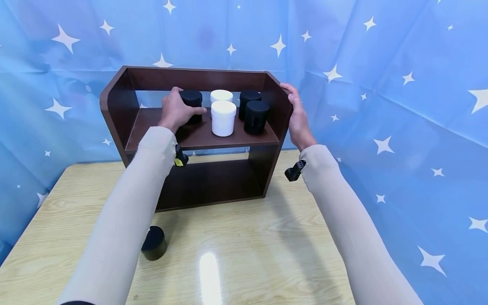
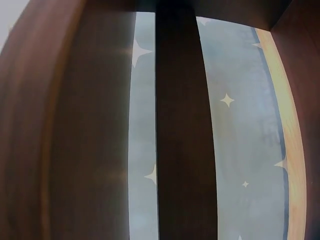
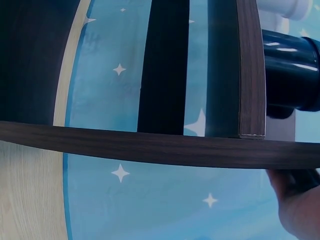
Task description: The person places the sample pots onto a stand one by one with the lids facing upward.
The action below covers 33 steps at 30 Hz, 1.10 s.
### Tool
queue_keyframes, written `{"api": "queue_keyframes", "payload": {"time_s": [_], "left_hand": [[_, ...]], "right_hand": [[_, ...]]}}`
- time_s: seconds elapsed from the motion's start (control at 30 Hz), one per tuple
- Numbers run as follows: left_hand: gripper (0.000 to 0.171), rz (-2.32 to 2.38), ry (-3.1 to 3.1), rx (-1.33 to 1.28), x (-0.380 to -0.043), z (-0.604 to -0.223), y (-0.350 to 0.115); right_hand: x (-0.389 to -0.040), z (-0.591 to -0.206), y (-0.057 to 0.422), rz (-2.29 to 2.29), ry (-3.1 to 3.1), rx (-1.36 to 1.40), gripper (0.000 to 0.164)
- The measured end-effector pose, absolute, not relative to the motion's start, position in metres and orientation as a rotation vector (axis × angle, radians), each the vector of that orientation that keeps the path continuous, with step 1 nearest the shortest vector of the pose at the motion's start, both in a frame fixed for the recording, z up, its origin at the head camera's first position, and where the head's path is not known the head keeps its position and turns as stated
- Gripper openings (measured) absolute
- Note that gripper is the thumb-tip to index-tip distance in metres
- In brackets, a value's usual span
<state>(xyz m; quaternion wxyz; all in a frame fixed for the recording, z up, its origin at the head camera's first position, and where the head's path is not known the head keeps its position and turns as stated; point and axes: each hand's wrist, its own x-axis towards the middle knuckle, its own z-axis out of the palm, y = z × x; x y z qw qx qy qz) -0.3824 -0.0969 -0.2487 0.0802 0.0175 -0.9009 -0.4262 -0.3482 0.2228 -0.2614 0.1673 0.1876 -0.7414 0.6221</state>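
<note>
On the upper board of a dark brown two-tier shelf [image 1: 206, 142], my left hand [image 1: 177, 111] holds a black lidded jar [image 1: 192, 96], its thumb reaching across the front. To the right of that jar stand two white jars [image 1: 223, 118], one behind the other. Beyond them are two more black jars [image 1: 256, 116] by the right side panel. My right hand [image 1: 299, 123] grips this panel from outside, fingertips at its upper edge. In the right wrist view, part of the right hand [image 3: 302, 210] shows beside the panel. The left wrist view shows shelf boards without the hand.
A black jar [image 1: 154, 243] stands on the light wooden table [image 1: 236, 254] in front of the shelf, partly covered by the left sleeve. Blue star-patterned cloth [image 1: 381, 106] hangs behind and to the right. The shelf's lower tier [image 1: 209, 180] sits beneath the jars.
</note>
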Motion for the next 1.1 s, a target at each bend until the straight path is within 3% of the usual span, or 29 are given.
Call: {"api": "queue_keyframes", "payload": {"time_s": [0.6,1.1], "left_hand": [[0.104,-1.251,-2.652,0.054,-0.380,-0.249,-0.115],[0.086,-0.818,-2.214,-0.237,-0.321,-0.254,-0.110]], "right_hand": [[-0.350,-0.266,0.216,1.794,-2.107,0.580,0.050],[-0.349,-0.264,0.223,1.743,-2.125,0.526,0.050]]}}
